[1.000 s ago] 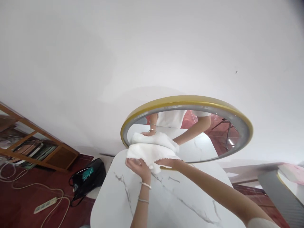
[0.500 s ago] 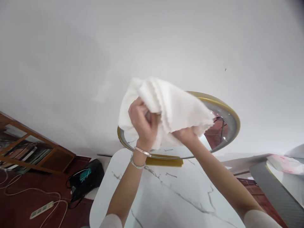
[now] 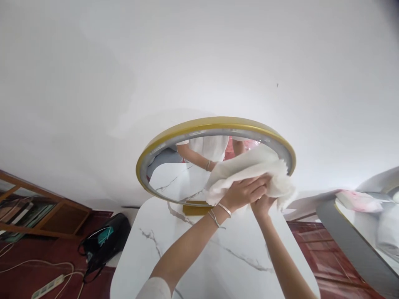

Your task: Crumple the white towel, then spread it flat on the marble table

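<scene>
From my end, wiping seems in hand: the left hand (image 3: 245, 193) has its fingers clamped on the white cloth (image 3: 246, 166) at the right side of the mirror (image 3: 177, 180), the right hand's (image 3: 263, 204) grip I cannot tell, and another stroke would call for even pressure.

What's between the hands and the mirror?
Head view: a bunched white cloth, held by the left hand and right hand in front of the mirror.

Left sleeve (image 3: 155, 289), bottom edge: white
Left hand (image 3: 245, 192), lower centre: silvery bangle (image 3: 225, 210), thinner bracelet (image 3: 214, 217) at wrist
</scene>
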`<state>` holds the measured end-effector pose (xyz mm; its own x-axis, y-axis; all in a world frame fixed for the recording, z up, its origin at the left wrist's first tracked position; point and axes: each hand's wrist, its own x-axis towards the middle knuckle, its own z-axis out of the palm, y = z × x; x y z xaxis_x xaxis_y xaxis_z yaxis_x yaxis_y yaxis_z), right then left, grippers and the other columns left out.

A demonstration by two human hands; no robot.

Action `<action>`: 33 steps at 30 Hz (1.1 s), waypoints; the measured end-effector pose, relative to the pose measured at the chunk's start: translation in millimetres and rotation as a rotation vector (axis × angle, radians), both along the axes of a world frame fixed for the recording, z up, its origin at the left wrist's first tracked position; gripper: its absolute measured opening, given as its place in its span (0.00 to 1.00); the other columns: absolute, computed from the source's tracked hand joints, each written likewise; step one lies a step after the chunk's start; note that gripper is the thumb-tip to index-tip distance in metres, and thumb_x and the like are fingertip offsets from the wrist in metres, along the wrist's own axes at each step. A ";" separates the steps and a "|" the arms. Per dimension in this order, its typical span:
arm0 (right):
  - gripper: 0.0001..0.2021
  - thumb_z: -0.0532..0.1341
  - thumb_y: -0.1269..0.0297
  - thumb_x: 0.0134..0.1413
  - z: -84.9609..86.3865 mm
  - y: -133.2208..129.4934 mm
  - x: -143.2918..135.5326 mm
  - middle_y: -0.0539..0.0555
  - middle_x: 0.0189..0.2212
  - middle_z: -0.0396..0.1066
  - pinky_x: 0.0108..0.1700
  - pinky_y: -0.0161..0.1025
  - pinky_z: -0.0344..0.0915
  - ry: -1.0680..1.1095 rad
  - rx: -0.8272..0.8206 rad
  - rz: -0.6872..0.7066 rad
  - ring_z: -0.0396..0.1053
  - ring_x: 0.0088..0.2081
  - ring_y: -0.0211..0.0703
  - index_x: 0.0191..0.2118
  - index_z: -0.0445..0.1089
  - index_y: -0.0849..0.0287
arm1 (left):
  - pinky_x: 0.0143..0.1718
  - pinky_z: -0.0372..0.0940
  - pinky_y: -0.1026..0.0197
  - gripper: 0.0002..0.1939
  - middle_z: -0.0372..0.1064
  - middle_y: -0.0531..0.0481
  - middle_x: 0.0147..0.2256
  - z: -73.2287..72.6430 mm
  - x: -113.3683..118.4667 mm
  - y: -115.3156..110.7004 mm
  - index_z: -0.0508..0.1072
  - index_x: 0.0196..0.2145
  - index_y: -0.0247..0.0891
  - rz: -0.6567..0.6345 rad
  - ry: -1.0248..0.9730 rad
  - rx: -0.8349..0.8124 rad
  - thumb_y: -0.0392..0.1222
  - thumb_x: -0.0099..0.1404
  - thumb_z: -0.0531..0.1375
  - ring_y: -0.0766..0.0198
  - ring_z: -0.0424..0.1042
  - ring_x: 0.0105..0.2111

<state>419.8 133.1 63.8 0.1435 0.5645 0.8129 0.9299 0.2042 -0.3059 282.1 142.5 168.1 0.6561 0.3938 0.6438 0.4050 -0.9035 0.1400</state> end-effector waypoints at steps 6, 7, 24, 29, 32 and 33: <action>0.15 0.49 0.66 0.54 -91.1 -28.5 -6.1 0.64 0.36 0.72 0.47 0.63 0.63 0.191 -0.196 -0.045 0.68 0.46 0.62 0.43 0.68 0.61 | 0.45 0.71 0.57 0.17 0.74 0.53 0.39 -105.5 1.5 -9.8 0.71 0.31 0.45 0.050 0.003 -0.239 0.33 0.69 0.46 0.62 0.75 0.41; 0.16 0.48 0.67 0.52 -99.4 -33.5 -9.3 0.62 0.34 0.72 0.46 0.62 0.65 0.201 -0.277 -0.017 0.69 0.44 0.61 0.42 0.69 0.60 | 0.43 0.71 0.56 0.17 0.74 0.51 0.35 -119.8 -0.9 -12.8 0.71 0.30 0.44 0.078 0.013 -0.274 0.33 0.68 0.46 0.61 0.75 0.39; 0.10 0.60 0.63 0.53 -130.9 -172.7 -23.0 0.58 0.41 0.72 0.47 0.52 0.71 0.415 -0.698 0.355 0.71 0.45 0.53 0.42 0.69 0.55 | 0.50 0.65 0.45 0.15 0.69 0.43 0.42 -227.7 -72.4 -130.1 0.69 0.43 0.37 0.296 0.038 -0.494 0.31 0.59 0.51 0.53 0.68 0.45; 0.15 0.59 0.56 0.56 -120.4 -176.5 -3.2 0.55 0.38 0.68 0.37 0.44 0.76 0.803 -0.478 0.202 0.72 0.36 0.43 0.46 0.58 0.55 | 0.50 0.64 0.45 0.15 0.69 0.42 0.42 -220.0 -76.1 -128.5 0.68 0.44 0.37 0.267 0.045 -0.546 0.33 0.62 0.49 0.53 0.67 0.46; 0.15 0.59 0.56 0.56 -110.3 -171.8 5.5 0.56 0.43 0.66 0.37 0.44 0.76 0.794 -0.451 0.240 0.72 0.37 0.42 0.46 0.59 0.54 | 0.51 0.63 0.46 0.13 0.69 0.42 0.42 -220.5 -75.4 -125.5 0.69 0.43 0.37 0.258 0.052 -0.522 0.33 0.62 0.49 0.53 0.67 0.46; 0.12 0.59 0.57 0.56 -107.0 -170.8 7.4 0.57 0.44 0.65 0.39 0.44 0.76 0.764 -0.445 0.263 0.71 0.39 0.42 0.44 0.61 0.54 | 0.51 0.63 0.46 0.13 0.69 0.42 0.42 -221.4 -74.9 -125.0 0.69 0.42 0.37 0.260 0.051 -0.510 0.33 0.62 0.49 0.53 0.67 0.46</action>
<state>427.2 -37.7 -43.2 0.3750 0.8926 0.2502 0.3833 0.0964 -0.9186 207.2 17.5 -53.3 0.5217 0.7986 0.3002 0.6225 -0.5970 0.5061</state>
